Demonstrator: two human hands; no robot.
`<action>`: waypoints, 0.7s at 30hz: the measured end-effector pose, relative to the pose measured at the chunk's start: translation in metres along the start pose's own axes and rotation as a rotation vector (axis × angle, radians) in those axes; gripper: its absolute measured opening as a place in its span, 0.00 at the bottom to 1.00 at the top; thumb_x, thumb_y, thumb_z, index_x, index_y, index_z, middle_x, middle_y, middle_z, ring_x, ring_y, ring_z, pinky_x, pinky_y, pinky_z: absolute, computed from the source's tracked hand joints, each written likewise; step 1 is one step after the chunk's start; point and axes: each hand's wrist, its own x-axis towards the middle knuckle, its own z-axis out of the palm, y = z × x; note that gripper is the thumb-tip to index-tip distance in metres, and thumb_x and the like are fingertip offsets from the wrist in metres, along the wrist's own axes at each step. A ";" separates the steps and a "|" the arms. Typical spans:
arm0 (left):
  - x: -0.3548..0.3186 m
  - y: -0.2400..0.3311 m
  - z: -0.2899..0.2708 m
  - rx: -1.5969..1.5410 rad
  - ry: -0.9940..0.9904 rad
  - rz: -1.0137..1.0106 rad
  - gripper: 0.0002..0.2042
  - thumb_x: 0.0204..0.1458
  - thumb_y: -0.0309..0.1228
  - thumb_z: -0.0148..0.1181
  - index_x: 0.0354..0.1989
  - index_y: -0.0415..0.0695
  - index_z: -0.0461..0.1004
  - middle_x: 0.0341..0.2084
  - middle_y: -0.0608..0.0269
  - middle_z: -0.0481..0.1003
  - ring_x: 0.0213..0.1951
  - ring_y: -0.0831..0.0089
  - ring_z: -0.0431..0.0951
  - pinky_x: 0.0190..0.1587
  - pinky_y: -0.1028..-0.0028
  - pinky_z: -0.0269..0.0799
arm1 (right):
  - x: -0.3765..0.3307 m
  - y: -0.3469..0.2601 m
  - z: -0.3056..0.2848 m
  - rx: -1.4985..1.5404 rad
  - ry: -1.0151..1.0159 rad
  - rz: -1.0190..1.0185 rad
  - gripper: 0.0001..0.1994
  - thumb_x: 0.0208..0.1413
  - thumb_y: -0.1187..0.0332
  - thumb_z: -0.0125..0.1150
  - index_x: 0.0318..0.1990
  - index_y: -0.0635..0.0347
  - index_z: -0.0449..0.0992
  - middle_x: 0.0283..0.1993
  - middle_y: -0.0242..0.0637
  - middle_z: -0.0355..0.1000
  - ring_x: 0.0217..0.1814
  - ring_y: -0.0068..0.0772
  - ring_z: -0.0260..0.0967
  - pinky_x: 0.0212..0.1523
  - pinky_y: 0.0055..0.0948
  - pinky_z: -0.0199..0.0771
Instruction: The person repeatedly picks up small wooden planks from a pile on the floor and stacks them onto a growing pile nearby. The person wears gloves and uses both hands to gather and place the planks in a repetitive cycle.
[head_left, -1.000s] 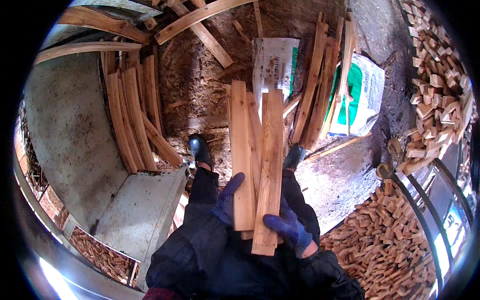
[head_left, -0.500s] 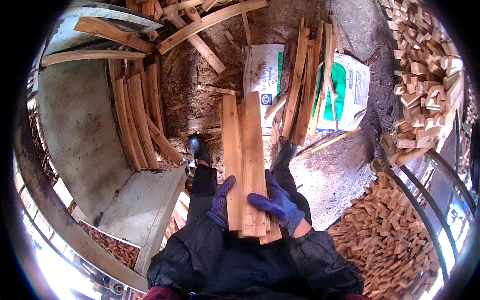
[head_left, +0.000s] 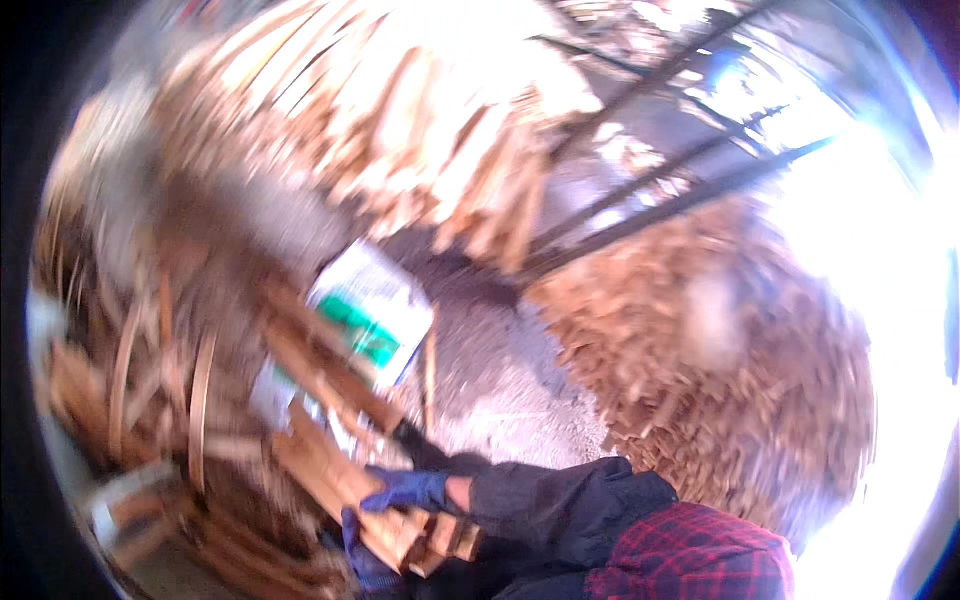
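Observation:
A small bundle of wooden boards (head_left: 335, 478) slants across the lower left, its near ends beside my body. My right hand (head_left: 408, 490), in a blue-purple glove, is closed over the boards from the right side. Gripping their left edge lower down is my left hand (head_left: 366, 562), in a matching glove and partly hidden by the wood. Just beyond lie longer wooden strips (head_left: 325, 365), next to a white and green sack (head_left: 372, 310) on the ground. Motion blur softens the whole picture.
On the right rises a large heap of short cut wood pieces (head_left: 720, 380). Dark metal bars (head_left: 640, 215) run behind it. Long wood pieces (head_left: 420, 110) are stacked at the far side. Loose strips (head_left: 200, 400) and a pale metal edge (head_left: 135, 490) lie to the left.
My view has swung sharply to the right, toward the wood heap and bars. Both hands still hold the boards, which now appear lower left and tilted.

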 end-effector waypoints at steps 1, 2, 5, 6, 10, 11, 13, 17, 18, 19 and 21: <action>-0.012 0.007 0.034 -0.109 0.021 -0.007 0.25 0.57 0.52 0.48 0.50 0.41 0.65 0.40 0.54 0.72 0.41 0.60 0.74 0.45 0.61 0.71 | -0.023 -0.012 -0.010 -0.003 0.054 -0.061 0.47 0.47 0.48 0.68 0.69 0.63 0.52 0.66 0.52 0.59 0.69 0.44 0.55 0.66 0.32 0.56; -0.023 0.014 0.066 -0.339 0.042 -0.023 0.29 0.57 0.53 0.49 0.55 0.39 0.63 0.44 0.53 0.71 0.44 0.60 0.74 0.48 0.62 0.71 | -0.048 -0.027 -0.012 -0.035 0.130 -0.042 0.50 0.45 0.48 0.69 0.70 0.62 0.49 0.68 0.53 0.57 0.71 0.45 0.53 0.67 0.32 0.53; -0.049 0.031 0.122 -0.198 -0.082 0.101 0.34 0.57 0.54 0.50 0.62 0.38 0.59 0.51 0.52 0.70 0.48 0.59 0.73 0.51 0.63 0.72 | -0.117 -0.070 -0.014 -0.017 0.196 -0.291 0.54 0.43 0.44 0.69 0.72 0.61 0.45 0.71 0.52 0.50 0.74 0.46 0.45 0.70 0.34 0.47; -0.055 0.038 0.134 -0.131 -0.140 0.153 0.35 0.57 0.53 0.50 0.63 0.38 0.57 0.52 0.51 0.69 0.49 0.59 0.73 0.52 0.62 0.72 | -0.139 -0.086 -0.013 -0.066 0.279 -0.375 0.54 0.44 0.43 0.68 0.72 0.61 0.44 0.72 0.52 0.50 0.74 0.46 0.45 0.70 0.34 0.46; -0.079 0.062 0.169 0.327 -0.223 0.432 0.36 0.56 0.52 0.51 0.65 0.39 0.55 0.53 0.51 0.68 0.50 0.59 0.72 0.53 0.61 0.72 | -0.237 -0.109 0.020 -0.218 0.602 -0.781 0.52 0.49 0.42 0.65 0.73 0.55 0.40 0.72 0.51 0.47 0.75 0.42 0.42 0.71 0.36 0.40; -0.090 0.067 0.178 0.434 -0.218 0.506 0.36 0.56 0.52 0.51 0.65 0.39 0.54 0.53 0.50 0.68 0.50 0.59 0.72 0.53 0.60 0.72 | -0.254 -0.113 0.034 -0.200 0.641 -0.864 0.52 0.49 0.42 0.65 0.73 0.58 0.41 0.73 0.52 0.46 0.75 0.45 0.42 0.71 0.36 0.42; -0.120 0.062 0.208 0.325 -0.505 0.343 0.37 0.55 0.52 0.52 0.67 0.40 0.52 0.54 0.49 0.66 0.52 0.57 0.71 0.53 0.59 0.72 | -0.299 -0.117 0.047 -0.244 0.763 -0.964 0.51 0.49 0.44 0.65 0.72 0.61 0.42 0.73 0.53 0.45 0.75 0.48 0.42 0.71 0.36 0.43; -0.190 0.041 0.273 0.438 -0.601 0.336 0.40 0.52 0.51 0.54 0.69 0.44 0.48 0.57 0.46 0.63 0.55 0.54 0.68 0.55 0.57 0.69 | -0.387 -0.110 0.079 -0.183 0.894 -1.141 0.50 0.51 0.55 0.68 0.73 0.59 0.39 0.72 0.49 0.47 0.74 0.40 0.44 0.70 0.35 0.44; -0.203 0.031 0.285 0.489 -0.638 0.393 0.40 0.52 0.51 0.55 0.69 0.44 0.48 0.58 0.45 0.62 0.55 0.54 0.68 0.56 0.57 0.68 | -0.408 -0.109 0.080 -0.150 0.875 -1.226 0.50 0.52 0.60 0.68 0.73 0.58 0.37 0.72 0.47 0.49 0.74 0.36 0.44 0.70 0.34 0.45; -0.202 0.022 0.304 0.522 -0.671 0.378 0.37 0.54 0.49 0.52 0.69 0.43 0.49 0.57 0.44 0.63 0.55 0.55 0.69 0.55 0.57 0.70 | -0.426 -0.110 0.078 -0.134 0.907 -1.300 0.49 0.53 0.62 0.67 0.73 0.58 0.36 0.73 0.46 0.47 0.74 0.35 0.44 0.69 0.33 0.46; -0.184 0.008 0.348 0.632 -0.800 0.278 0.32 0.59 0.45 0.47 0.68 0.40 0.50 0.56 0.42 0.64 0.53 0.57 0.71 0.54 0.56 0.72 | -0.471 -0.099 0.067 -0.150 0.987 -1.335 0.51 0.51 0.63 0.69 0.73 0.58 0.36 0.74 0.46 0.43 0.74 0.35 0.42 0.70 0.34 0.44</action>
